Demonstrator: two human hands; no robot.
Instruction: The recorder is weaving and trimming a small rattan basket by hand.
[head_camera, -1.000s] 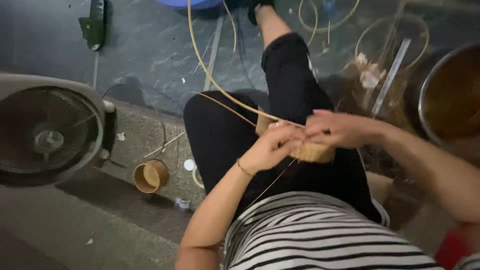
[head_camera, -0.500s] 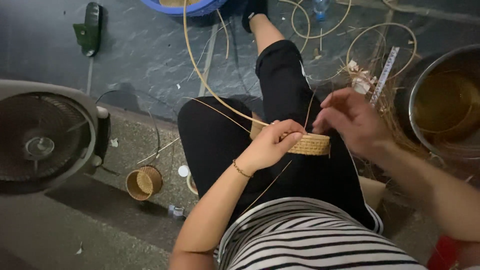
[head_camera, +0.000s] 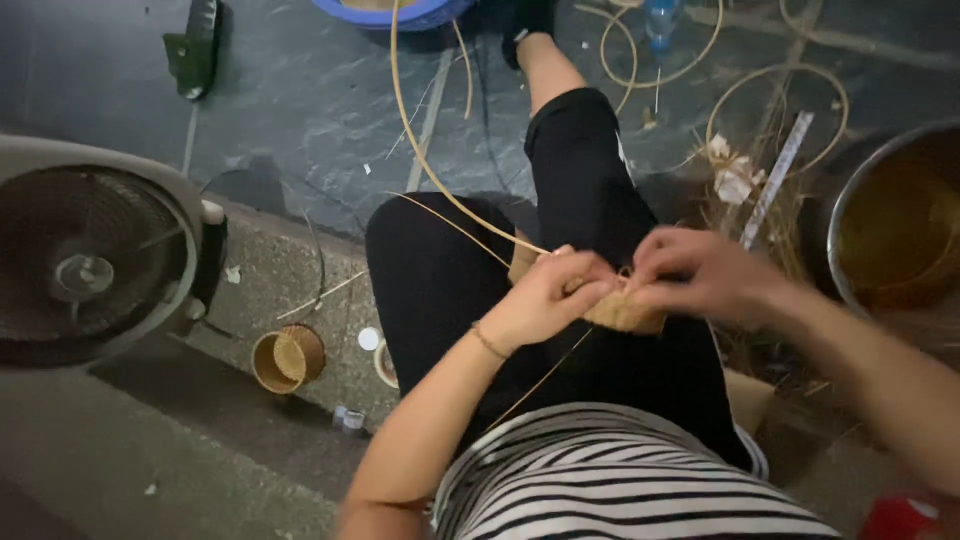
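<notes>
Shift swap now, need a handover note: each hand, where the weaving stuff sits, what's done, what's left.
Left hand: grip on the small woven basket over the lap.
Right hand: pinching at the basket's rim.
Long cane strip runs from the basket up toward the blue tub.
Finished small basket sits on the ledge beside the fan.
Done: side wall partly woven. Left: the loose strip is unwoven.

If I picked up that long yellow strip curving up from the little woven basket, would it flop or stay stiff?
The strip would probably bend springily, not flop: it holds one smooth arc from the woven basket above the floor. It looks thin, so likely very light. It might kink or snap if folded sharply.
</notes>
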